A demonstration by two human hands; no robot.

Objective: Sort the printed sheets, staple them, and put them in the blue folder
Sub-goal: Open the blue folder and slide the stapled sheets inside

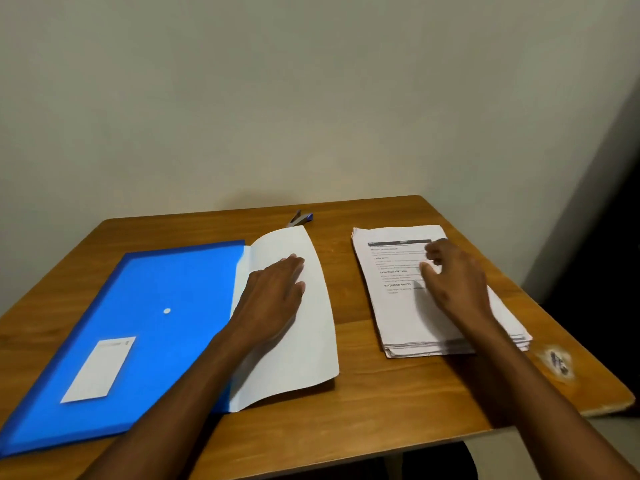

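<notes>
The left hand (273, 296) lies flat, fingers spread, on a white sheet (298, 327) half inside the blue folder (156, 306), whose long axis runs near-left to far-right. The right hand (453, 282), fingers loosely open, rests on the printed stack (408, 306) to its right, long axis pointing away on the surface (381, 403).

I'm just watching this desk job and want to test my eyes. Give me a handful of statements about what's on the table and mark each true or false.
1. The left hand lies flat on white sheets that stick out of the blue folder. True.
2. The stapler is in the right hand. False: it lies at the far edge of the table, untouched; the right hand is over the stack of printed sheets.
3. The printed stack sits to the right of the folder. True.
4. The folder is red. False: it is blue, with a white label.
5. The stack's top sheet is blank. False: it carries printed text.
</notes>
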